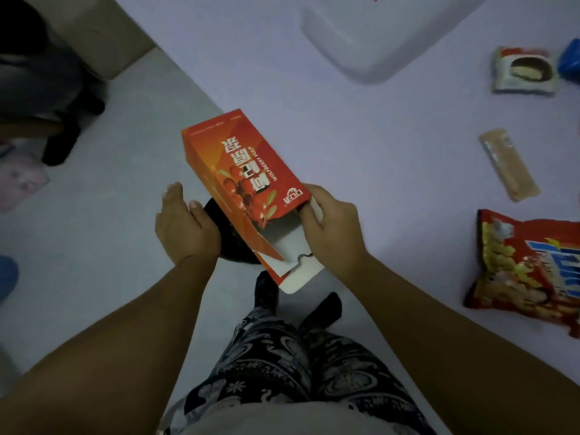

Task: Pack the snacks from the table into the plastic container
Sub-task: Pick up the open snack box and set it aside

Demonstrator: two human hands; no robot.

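Between the two hands, the orange carton (241, 186) is pinched at its open flap end by the right hand's fingers (309, 215), the left hand (185, 224) spread alongside; a light, stiff, crushable box is judged best gripped across its closed sides.

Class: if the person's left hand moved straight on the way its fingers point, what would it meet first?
Probably nothing: the left hand points up-left beside the orange cardboard box, over bare floor. Depth is unclear.
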